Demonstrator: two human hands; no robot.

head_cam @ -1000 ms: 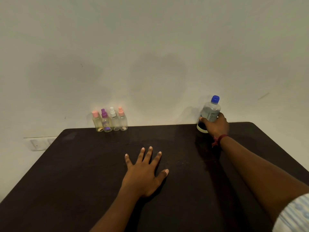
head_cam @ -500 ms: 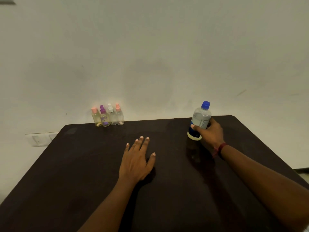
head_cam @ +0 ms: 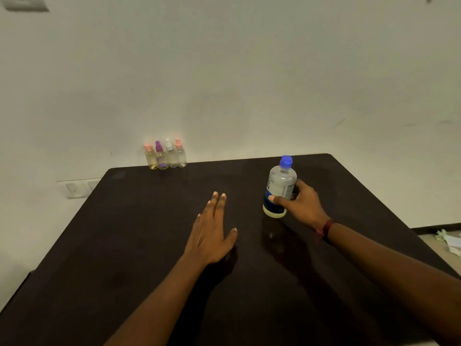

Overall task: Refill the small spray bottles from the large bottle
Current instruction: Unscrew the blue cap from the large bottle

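Large bottle (head_cam: 280, 186): clear, with a blue cap (head_cam: 286, 162) screwed on and a dark blue label around the lower body. It stands over the right half of the desk (head_cam: 124, 245), near upright with a slight lean. Whether its base touches the desk cannot be told.
Right grip (head_cam: 303, 207): curled round the lower half of the large bottle, thumb across the label on the near side, fingers wrapped behind. A dark red band (head_cam: 326, 228) sits on the wrist.
Left grip (head_cam: 212, 231): spread flat, palm down, fingers straight and close together, thumb out to the side. It holds nothing and lies at the middle of the desk, apart from the large bottle.
Small spray bottles (head_cam: 165, 156): four in a tight row, upright, at the far edge of the desk against the wall (head_cam: 224, 71), well apart from both grips. Tops from left to right are pink, purple, white and pink. The leftmost holds yellowish liquid.
Surroundings: wall sockets (head_cam: 74, 189) past the desk's left edge; scraps of paper (head_cam: 449, 242) on the floor at right.
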